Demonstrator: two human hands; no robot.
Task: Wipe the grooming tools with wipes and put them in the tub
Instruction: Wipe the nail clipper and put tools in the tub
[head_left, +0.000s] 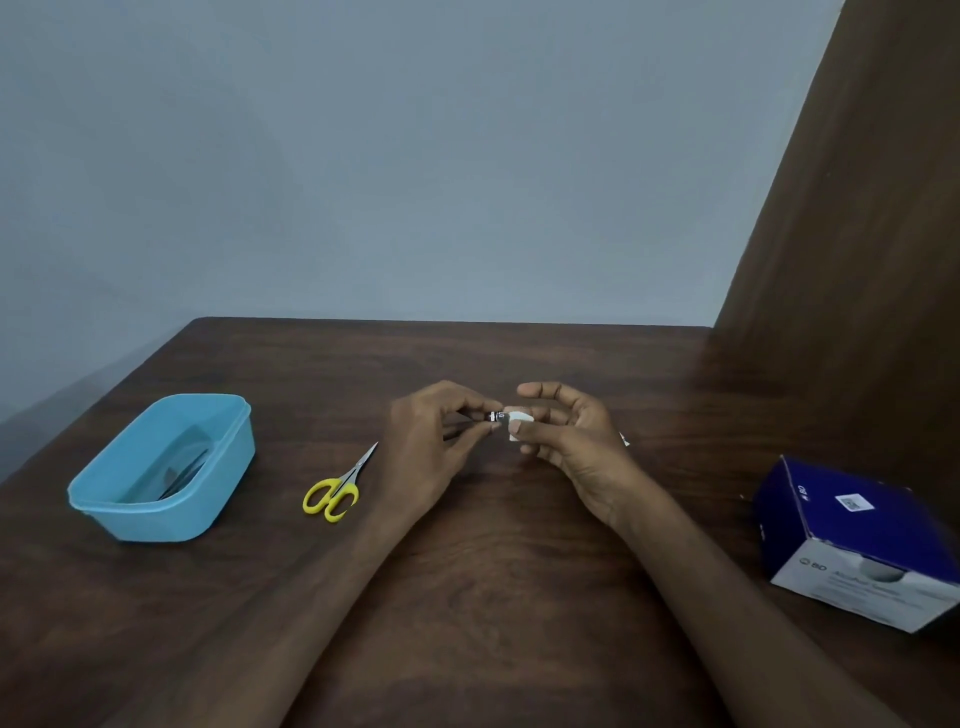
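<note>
Dark wooden table (467, 597) against a grey wall, brown panel at right. Blue-and-white box (852, 540) near the right edge. Light blue tub (156, 514) at left, holding dim metal tools (182, 473), blurred past naming. Left hand (431, 441) above mid-table, fingertips pinching a small dark tool (492, 416), possibly a clipper. Right hand (566, 441) just beside it, thumb and fingers curled on a white wipe (517, 420) wrapped over the tool's end. Yellow scissors (337, 491) flat between tub and left hand, blades pointing away.
</note>
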